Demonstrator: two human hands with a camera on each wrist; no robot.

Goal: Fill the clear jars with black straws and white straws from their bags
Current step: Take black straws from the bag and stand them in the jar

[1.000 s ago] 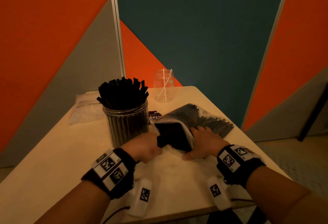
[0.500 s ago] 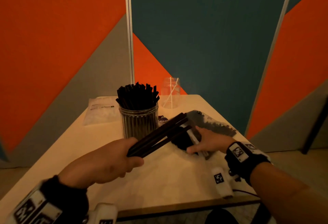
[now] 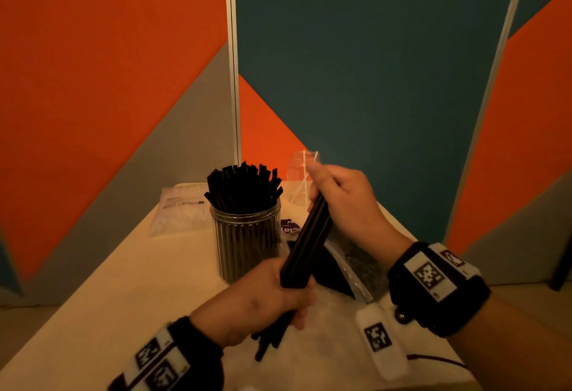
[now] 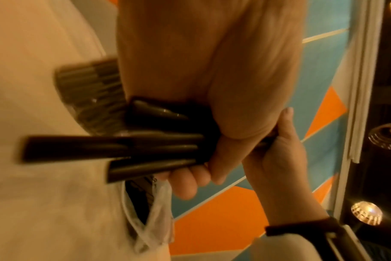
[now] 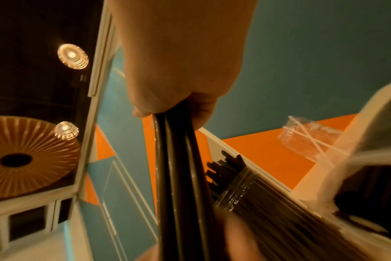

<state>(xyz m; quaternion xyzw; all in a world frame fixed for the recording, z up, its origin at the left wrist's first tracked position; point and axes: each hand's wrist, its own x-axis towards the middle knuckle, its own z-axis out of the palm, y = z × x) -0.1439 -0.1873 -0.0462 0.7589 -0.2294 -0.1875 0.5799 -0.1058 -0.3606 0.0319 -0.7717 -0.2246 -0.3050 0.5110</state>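
- The left hand [image 3: 266, 294] is gripping the lower end of a bundle of black straws [image 3: 306, 248], fingers curled round it.
- The right hand [image 3: 343, 202] is clamping the bundle's upper end, toward 1 o'clock.
- At 11 o'clock of the bundle, a clear jar [image 3: 247, 236] is standing packed with black straws.
- At 12 o'clock, a second jar [image 3: 298, 174] is holding 2 white straws.
- The black-straw bag [image 3: 356, 263] is lying at 3 o'clock.

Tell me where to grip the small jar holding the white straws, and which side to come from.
Grip the small clear jar round its body below the rim, coming from the right side. It stands upright at the table's far edge, white straws poke out of its mouth, and the full jar of black straws crowds its left. Both hands are now occupied with the black straw bundle.
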